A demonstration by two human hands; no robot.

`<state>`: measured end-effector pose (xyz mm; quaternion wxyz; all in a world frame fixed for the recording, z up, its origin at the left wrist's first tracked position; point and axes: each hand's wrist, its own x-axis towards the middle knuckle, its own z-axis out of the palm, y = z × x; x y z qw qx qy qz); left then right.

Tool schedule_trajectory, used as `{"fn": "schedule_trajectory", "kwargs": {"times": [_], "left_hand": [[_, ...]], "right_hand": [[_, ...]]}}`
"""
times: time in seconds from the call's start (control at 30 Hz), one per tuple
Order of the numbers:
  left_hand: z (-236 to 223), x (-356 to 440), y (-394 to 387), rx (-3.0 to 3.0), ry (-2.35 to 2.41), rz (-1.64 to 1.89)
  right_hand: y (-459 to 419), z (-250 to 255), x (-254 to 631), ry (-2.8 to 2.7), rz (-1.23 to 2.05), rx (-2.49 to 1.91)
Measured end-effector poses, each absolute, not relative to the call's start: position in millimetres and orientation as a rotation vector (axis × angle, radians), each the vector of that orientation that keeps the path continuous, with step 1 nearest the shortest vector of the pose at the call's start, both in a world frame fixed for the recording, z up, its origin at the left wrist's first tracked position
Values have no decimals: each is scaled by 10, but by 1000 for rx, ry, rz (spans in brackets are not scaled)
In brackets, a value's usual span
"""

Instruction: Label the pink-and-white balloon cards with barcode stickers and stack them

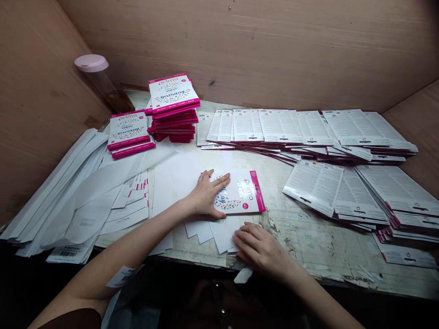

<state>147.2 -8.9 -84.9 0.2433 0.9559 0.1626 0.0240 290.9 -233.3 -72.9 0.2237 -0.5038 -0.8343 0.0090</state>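
A balloon packet (244,206) with a pink band, dotted lettering and "prima" on it lies turned sideways on the table. My left hand (206,195) rests on its left part, fingers spread and thumb at its lower edge. Under and around the packet are overlapping white paper sheets (222,237). Close to the table's front edge, my right hand (259,249) touches the corner of these sheets with loosely bent fingers; its thumb is hidden. A label with printing (121,276) is stuck to my left forearm.
Two stacks of pink-edged packets (174,96) (128,130) stand at the back left, near a pink-lidded bottle (92,64). White paper strips (51,183) cover the left side. Many packets, printed backs up (313,183), spread over the right. Cardboard walls (257,50) enclose the table.
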Motion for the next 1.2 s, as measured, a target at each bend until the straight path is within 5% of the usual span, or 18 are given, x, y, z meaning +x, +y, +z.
{"fn": "schedule_trajectory", "kwargs": {"times": [0.13,0.5,0.83,1.2], "left_hand": [[-861,1476,-90,2615,440,66],[-874,1472,-16,2572,391,45],[-874,1478,-25,2665,389,61],[-891,1508,41,2669,173,72]], "right_hand": [[-2303,-665,2873,-2321,-28,-1399],[-2090,-423,3142,-1764,685,-1585],[-1129,-627,3299,-1692,617,-1799],[-1306,-588,3388,-1618,756,-1725]]}}
